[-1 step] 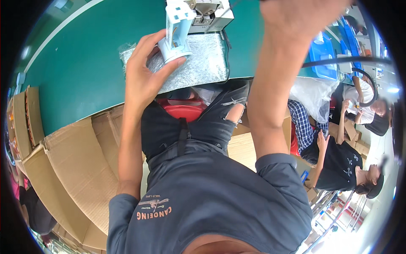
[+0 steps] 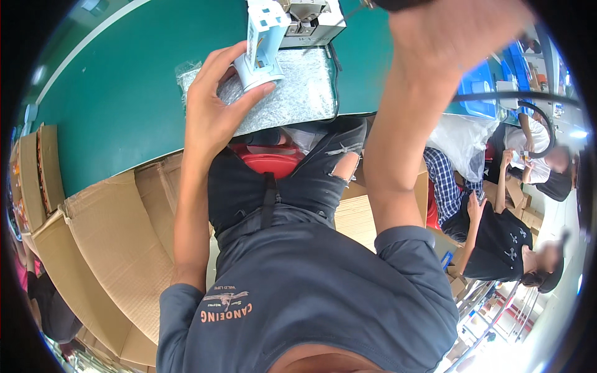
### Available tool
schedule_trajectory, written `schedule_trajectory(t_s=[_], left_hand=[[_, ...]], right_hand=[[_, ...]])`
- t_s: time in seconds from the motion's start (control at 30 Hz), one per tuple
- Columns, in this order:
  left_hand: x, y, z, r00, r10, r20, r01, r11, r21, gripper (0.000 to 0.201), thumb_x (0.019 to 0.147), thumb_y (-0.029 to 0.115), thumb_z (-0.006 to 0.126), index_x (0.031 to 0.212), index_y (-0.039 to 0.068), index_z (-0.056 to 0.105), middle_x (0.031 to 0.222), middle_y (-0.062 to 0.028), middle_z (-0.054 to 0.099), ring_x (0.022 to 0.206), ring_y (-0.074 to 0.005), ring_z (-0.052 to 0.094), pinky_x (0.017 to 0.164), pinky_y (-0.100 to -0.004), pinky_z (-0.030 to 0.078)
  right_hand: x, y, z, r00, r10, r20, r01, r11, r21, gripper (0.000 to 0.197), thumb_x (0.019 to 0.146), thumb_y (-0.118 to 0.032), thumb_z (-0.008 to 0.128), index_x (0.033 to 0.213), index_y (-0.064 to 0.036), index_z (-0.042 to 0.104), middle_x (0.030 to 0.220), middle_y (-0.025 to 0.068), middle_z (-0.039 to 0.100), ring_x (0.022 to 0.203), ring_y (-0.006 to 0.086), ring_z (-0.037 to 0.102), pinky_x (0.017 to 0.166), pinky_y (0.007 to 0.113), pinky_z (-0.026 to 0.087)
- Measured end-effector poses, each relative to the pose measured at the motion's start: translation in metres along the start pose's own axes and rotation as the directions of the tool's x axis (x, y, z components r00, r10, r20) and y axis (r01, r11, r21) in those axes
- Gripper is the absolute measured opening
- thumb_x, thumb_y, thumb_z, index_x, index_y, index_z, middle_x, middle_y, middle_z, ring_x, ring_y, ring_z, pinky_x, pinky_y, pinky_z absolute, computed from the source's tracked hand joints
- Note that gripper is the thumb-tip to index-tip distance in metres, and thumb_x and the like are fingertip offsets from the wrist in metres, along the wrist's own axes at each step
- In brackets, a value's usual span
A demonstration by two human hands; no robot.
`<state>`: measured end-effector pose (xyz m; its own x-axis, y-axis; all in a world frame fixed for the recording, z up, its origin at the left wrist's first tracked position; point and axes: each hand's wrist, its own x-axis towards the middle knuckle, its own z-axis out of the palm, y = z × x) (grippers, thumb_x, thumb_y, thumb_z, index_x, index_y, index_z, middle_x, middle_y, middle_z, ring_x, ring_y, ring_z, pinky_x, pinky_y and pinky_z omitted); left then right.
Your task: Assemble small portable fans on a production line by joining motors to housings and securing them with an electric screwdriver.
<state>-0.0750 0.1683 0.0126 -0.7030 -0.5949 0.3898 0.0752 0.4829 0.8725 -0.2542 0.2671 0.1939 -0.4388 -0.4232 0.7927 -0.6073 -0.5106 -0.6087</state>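
a green surface [image 2: 124, 93] carries a bubble-wrap sheet [image 2: 305, 87] and, beyond it, a boxy metal machine [image 2: 320, 30]. the right hand [image 2: 463, 31] is blurred at the top edge; i cannot tell whether it grips anything. the left hand [image 2: 214, 102] pinches the round base of a pale blue plastic housing [image 2: 270, 46], which appears over the sheet, just beside the machine. a loosened thumb or a knock against the machine could make it slip or tip.

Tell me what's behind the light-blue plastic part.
Bubble wrap shows behind the light-blue part, held in the left hand; whatever its body directly covers cannot be seen.
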Motion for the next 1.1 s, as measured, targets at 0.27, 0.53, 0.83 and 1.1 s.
schedule_trajectory(t_s=[0.27, 0.53, 0.83, 1.1], left_hand=[[-0.005, -0.004, -0.007, 1.0, 0.012, -0.024, -0.011, 0.998, 0.054, 0.059, 0.078, 0.014, 0.089, 0.131, 0.0, 0.066, 0.122, -0.0115, 0.068, 0.107, -0.0226, 0.067, 0.094, -0.0329, 0.053], [0.0, -0.002, -0.002, 0.999, 0.046, -0.011, -0.045, 0.997, 0.058, 0.06, 0.076, 0.015, 0.09, 0.131, 0.003, 0.067, 0.12, -0.0114, 0.068, 0.105, -0.0239, 0.068, 0.093, -0.0333, 0.053], [-0.001, -0.002, -0.001, 0.998, 0.062, -0.016, -0.061, 0.997, 0.055, 0.062, 0.075, 0.015, 0.09, 0.132, 0.004, 0.067, 0.124, -0.012, 0.069, 0.108, -0.0258, 0.068, 0.094, -0.0349, 0.054], [0.001, 0.002, -0.003, 0.999, 0.031, -0.019, -0.031, 0.999, 0.028, 0.061, 0.076, 0.012, 0.089, 0.132, 0.004, 0.067, 0.125, -0.0128, 0.069, 0.111, -0.0276, 0.068, 0.097, -0.0355, 0.052]], right_hand=[[-0.049, -0.063, 0.059, 0.999, 0.031, -0.006, -0.031, 0.994, 0.1, 0.041, 0.109, -0.037, 0.054, 0.131, -0.0027, 0.05, 0.071, 0.0082, 0.061, 0.051, 0.0138, 0.06, 0.047, 0.025, 0.051], [-0.03, 0.018, 0.026, 0.996, 0.095, 0.001, -0.094, 0.987, 0.129, 0.041, 0.109, -0.038, 0.053, 0.131, -0.0027, 0.051, 0.07, 0.008, 0.06, 0.051, 0.0138, 0.06, 0.046, 0.025, 0.05], [-0.041, 0.028, 0.011, 0.984, 0.174, 0.023, -0.175, 0.964, 0.198, 0.041, 0.109, -0.039, 0.053, 0.13, -0.0028, 0.051, 0.069, 0.0078, 0.06, 0.05, 0.0138, 0.06, 0.046, 0.025, 0.049], [-0.031, 0.046, -0.012, 0.978, 0.206, 0.035, -0.208, 0.94, 0.271, 0.042, 0.109, -0.039, 0.053, 0.129, -0.0029, 0.051, 0.068, 0.0076, 0.059, 0.05, 0.0139, 0.059, 0.045, 0.025, 0.049]])
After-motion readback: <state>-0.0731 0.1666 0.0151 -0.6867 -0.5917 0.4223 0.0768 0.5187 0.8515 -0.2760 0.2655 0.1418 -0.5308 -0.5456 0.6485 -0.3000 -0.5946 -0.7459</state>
